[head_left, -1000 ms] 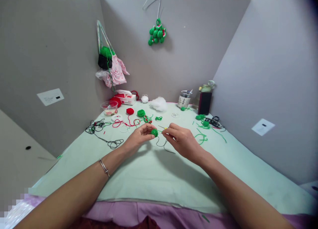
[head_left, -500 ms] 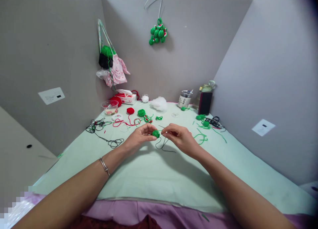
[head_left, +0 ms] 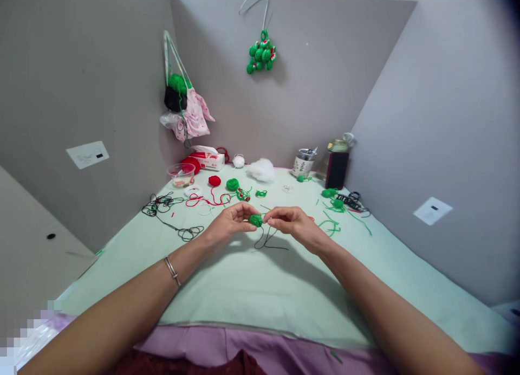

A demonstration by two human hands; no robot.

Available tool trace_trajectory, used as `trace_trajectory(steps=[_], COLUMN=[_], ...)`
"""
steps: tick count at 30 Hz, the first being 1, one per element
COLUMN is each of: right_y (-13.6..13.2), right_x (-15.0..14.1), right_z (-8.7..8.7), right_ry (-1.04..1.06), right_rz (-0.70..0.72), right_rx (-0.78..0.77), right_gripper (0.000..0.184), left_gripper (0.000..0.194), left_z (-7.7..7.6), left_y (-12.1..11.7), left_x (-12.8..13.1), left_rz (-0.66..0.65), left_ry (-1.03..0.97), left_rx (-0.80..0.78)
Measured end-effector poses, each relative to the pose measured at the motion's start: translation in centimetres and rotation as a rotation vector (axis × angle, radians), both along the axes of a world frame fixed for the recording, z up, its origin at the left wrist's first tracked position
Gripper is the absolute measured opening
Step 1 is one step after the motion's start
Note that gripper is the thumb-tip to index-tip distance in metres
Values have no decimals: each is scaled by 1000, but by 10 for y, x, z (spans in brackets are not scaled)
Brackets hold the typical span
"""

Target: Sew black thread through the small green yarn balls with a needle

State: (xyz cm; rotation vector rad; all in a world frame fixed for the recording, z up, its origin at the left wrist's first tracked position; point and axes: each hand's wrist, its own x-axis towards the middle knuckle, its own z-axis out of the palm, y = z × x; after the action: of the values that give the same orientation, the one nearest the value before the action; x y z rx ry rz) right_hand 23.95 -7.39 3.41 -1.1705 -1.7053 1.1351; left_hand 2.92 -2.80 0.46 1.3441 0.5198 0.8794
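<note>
The left hand (head_left: 233, 222) pinches the green ball (head_left: 255, 220) above the worktop (head_left: 244, 296); whether the right hand (head_left: 293, 226) beside it grips anything, I cannot tell. Probably light, soft, unslippery: hold its sides gently.

High on the back wall (head_left: 325, 82), a green woolly bunch (head_left: 260, 54) on a wire hanger (head_left: 266, 12). Toward the left, a pink bag (head_left: 195, 115) hanging above a tissue box (head_left: 210, 161). Near that, a clear plastic tub (head_left: 181, 173) on the bench (head_left: 227, 293). Further right, white fluff (head_left: 262, 170), a pot of pens (head_left: 303, 165), and a dark upright slab (head_left: 337, 170) in front of a bottle (head_left: 339, 144). On each side wall (head_left: 426, 131), a pale plate (head_left: 432, 211).
</note>
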Motion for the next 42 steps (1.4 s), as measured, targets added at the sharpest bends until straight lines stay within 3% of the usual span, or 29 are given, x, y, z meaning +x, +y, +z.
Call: trace_trajectory(steps=[5, 18, 24, 29, 34, 39, 42], right_y=[1, -4, -10, -17, -13, -13, -19], right_x=[-7, -19, -23, -28, -26, -23, -25], right_z=[-8, -11, -17, -19, -18, -16, -7], right_ry=[41, -144, -310, -615, -816, -760, -559], right_rz=[-20, -156, -203, -207, -261, -288, -267], right_rx=[33, 227, 290, 449, 468, 568, 645], right_gripper=[30, 17, 6, 6, 12, 17, 16], left_gripper=[34, 33, 31, 29, 27, 17, 12], left_z=[-1, -4, -6, -6, -10, -11, -11], left_y=[-1, -1, -4, -7, -8, -11, -11], left_x=[2, 5, 10, 12, 14, 15, 15], left_rz=[79, 137, 157, 147, 160, 205, 208], left_ry=[-9, 27, 64, 73, 117, 225, 249], left_rx=[-13, 2, 12, 55, 159, 355, 442])
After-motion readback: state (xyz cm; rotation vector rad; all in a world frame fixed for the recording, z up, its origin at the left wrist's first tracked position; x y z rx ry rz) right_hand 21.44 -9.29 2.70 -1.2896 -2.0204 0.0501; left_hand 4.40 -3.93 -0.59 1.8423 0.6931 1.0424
